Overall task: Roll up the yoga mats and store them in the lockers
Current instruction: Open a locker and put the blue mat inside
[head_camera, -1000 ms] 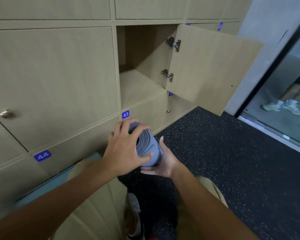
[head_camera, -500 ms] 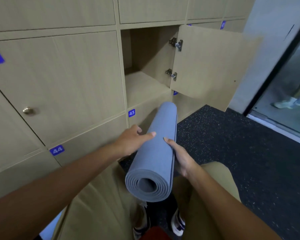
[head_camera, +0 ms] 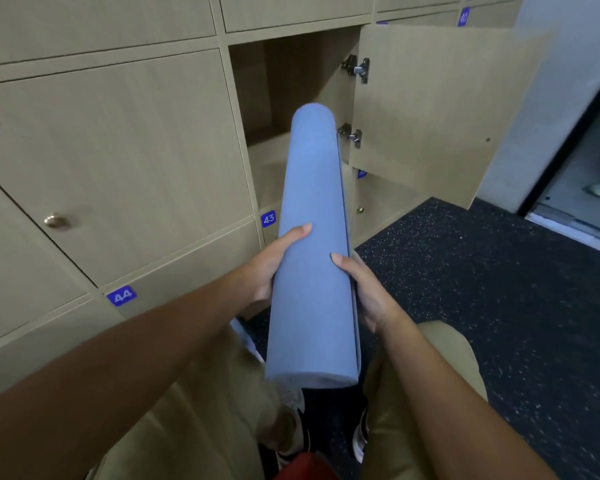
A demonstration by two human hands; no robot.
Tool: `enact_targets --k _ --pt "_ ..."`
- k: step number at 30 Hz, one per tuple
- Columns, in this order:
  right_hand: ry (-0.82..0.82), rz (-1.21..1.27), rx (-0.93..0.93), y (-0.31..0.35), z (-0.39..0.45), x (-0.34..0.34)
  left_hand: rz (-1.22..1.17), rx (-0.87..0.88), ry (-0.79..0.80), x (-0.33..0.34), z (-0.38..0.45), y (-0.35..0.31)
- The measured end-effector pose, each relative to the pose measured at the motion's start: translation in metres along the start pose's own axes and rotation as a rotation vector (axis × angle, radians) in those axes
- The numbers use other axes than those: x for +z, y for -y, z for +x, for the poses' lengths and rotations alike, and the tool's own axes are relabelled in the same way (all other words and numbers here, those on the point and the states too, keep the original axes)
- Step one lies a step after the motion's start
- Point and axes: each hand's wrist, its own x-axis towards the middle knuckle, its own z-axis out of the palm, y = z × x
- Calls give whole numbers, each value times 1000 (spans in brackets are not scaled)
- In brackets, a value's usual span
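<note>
Aiming the rolled yoga mat point(head_camera: 312, 244) at the open locker point(head_camera: 291, 98)

Your left hand point(head_camera: 271, 268) and right hand point(head_camera: 364, 289) each keep a curled grip round its middle.

The rolled yoga mat point(head_camera: 312, 258) looks like soft matt blue foam with a fine, even grain and no shine. The locker point(head_camera: 291, 98) fronts and the open door point(head_camera: 430, 109) show pale wood-grain laminate, smooth and flat in finish. The hinges point(head_camera: 359, 68) are bright metal, and the round knob point(head_camera: 55, 221) is polished, brassy metal with a glint. The number labels point(head_camera: 122, 296) appear as glossy blue plastic. The floor point(head_camera: 482, 289) is dark, rough rubber flecked with pale specks. The trousers point(head_camera: 205, 410) are tan woven cloth
</note>
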Motion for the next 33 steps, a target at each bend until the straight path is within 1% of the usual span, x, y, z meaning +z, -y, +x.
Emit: enact_targets --k 3,7,9,12,14,16,20,23,26,29,33 --pt "-3 -33 -20 0 16 -5 64 94 -97 -3 17 -15" --pt "16 -173 -6 -4 32 -2 199 287 -380 -10 50 -35" --pt "18 -184 10 -12 46 1 267 320 -474 -17 71 -47" --pt "-23 -186 14 -14 68 3 383 350 -544 -29 103 -63" --pt "-63 -179 4 -8 86 0 435 372 -545 -34 123 -74" --pt "-72 -175 -7 -3 101 -2 437 346 -523 -40 139 -87" --pt "-73 -134 3 2 133 -13 429 233 -392 -57 167 -105" --pt "-60 -147 18 6 158 -19 447 226 -333 -62 182 -111" --pt "-63 -176 12 9 185 -28 434 245 -353 -59 199 -116" --pt "-55 -222 -12 18 206 -37 418 250 -435 -53 219 -124" --pt "-65 -318 -35 23 229 -50 414 274 -504 -51 253 -131"
